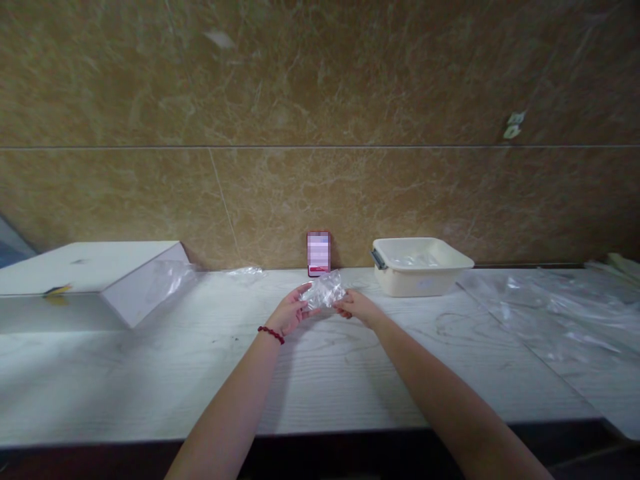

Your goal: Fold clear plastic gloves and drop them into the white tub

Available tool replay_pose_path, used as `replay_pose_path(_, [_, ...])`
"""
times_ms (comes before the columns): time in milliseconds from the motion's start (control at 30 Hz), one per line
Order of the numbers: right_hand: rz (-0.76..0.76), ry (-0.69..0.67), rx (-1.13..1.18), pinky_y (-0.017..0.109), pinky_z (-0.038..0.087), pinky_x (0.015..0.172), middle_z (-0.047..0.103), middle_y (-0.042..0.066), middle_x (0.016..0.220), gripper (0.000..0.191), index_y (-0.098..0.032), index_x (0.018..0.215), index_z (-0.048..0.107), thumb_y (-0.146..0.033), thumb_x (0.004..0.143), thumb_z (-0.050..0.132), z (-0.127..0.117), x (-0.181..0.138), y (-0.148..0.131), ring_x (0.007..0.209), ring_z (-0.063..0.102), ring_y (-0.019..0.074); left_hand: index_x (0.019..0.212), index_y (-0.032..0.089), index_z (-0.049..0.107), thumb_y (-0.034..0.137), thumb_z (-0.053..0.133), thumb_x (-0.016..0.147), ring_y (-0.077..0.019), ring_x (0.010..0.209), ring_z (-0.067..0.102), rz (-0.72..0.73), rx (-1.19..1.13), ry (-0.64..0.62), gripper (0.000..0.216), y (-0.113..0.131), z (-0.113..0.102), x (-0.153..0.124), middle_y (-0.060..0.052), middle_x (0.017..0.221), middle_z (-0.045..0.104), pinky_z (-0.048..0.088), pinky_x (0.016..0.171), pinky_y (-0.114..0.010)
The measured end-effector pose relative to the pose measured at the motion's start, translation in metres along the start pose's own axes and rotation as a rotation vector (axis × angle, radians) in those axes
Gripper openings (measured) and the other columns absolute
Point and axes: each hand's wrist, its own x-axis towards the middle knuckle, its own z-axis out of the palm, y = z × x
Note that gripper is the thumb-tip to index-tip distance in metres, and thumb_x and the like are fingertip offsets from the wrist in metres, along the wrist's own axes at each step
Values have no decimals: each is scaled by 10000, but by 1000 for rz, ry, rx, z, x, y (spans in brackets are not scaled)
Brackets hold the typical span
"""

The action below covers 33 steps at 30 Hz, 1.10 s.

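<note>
Fingers of the left hand (293,311) and right hand (357,307) clamp crinkled clear plastic (324,290) at 9 and 4 o'clock, over pale wood-grain worktop (325,380). Probably light, limp, slippery, easily torn; pinch the edges. From it, phone (319,252) and brown marbled wall (320,187) at 12, cream bin (410,283) at 3, white box (95,280) at 9.

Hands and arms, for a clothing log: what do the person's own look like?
The left hand and right hand are without gloves, and no sleeves show. A dark red, beaded-looking bracelet circles the left wrist; the right wrist shows none.
</note>
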Motion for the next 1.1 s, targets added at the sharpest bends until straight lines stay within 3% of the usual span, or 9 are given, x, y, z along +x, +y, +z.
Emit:
replay_pose_path(167, [-8,107,-135,156,332,385,582,-31,599,342,-187,918,377,-257,652,582,-4,-1,-2,419,474,59,1040,182,498,-21,533,613,-133,763,576,-24,67,-8,474,1,4,-1,-54,986,568,463,775,-384])
replay_pose_path(400, [-40,168,-269,127,289,357,540,-70,549,312,-205,908,371,-139,650,535,-11,-6,-12,375,426,37,1062,171,494,5,550,622,-153,799,578,-79,173,-3,473,0,6,-2,-90,1051,546,478,711,-321])
replay_pose_path(633, [-61,172,-267,147,307,392,494,-64,546,258,-194,898,427,-273,679,540,-17,-8,-13,412,405,47,1056,166,506,0,542,599,-118,762,572,-73,225,24,488,1,4,0,-59,975,578,453,707,-243])
replay_pose_path(767, [-58,285,-83,158,375,490,540,-7,745,198,-191,863,465,-330,722,484,-16,-2,-10,573,489,64,1000,166,539,19,523,575,-103,683,553,-74,270,28,450,3,6,-2,-34,869,593,447,637,-226])
replay_pose_path(867, [61,187,221,198,416,563,564,45,832,324,-175,914,465,-408,819,262,-10,-3,-16,657,540,88,925,148,577,133,526,633,-77,566,503,-47,417,69,297,2,11,-3,-9,700,571,397,511,-172])
replay_pose_path(933, [89,110,292,220,422,578,583,56,814,405,-171,964,458,-470,817,227,-6,-7,-22,668,557,107,865,140,596,248,530,674,-75,551,476,37,533,90,229,-1,14,-3,-7,680,555,363,475,-160])
replay_pose_path(1100, [12,21,-25,189,375,490,582,16,686,319,-156,789,556,-457,712,486,5,-12,-22,555,509,90,792,126,603,409,516,690,-75,516,433,221,731,142,313,-7,17,1,-6,648,544,325,442,-162])
